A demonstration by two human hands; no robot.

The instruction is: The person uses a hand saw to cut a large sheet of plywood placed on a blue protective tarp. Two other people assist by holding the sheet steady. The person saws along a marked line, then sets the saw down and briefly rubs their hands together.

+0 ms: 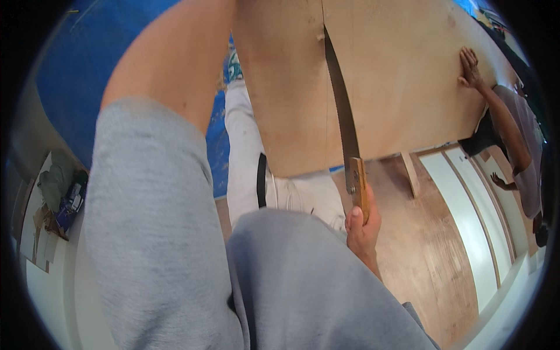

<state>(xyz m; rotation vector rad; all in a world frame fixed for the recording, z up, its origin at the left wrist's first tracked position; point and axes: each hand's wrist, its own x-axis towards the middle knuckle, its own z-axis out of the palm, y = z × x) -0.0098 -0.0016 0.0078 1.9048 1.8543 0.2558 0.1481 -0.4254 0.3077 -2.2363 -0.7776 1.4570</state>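
Observation:
My right hand (364, 227) is closed around the wooden handle of a hand saw (343, 99). The dark blade slants up and away, lying along a thin line in a plywood sheet (286, 105). Near the blade's tip, a narrow slit runs on to the top edge of the picture. My left arm (175, 64), in a grey sleeve, reaches across the upper left and out past the top edge. The left hand itself is out of sight. Below the sheet's near edge are my light trousers (245, 134).
At the right, another person's hand (471, 69) rests flat on the plywood. A blue tarp (76, 70) covers the floor at upper left. White panels (461, 216) and a wooden strip (409, 175) lie at lower right. Bundled cloth (57, 181) and packages sit at far left.

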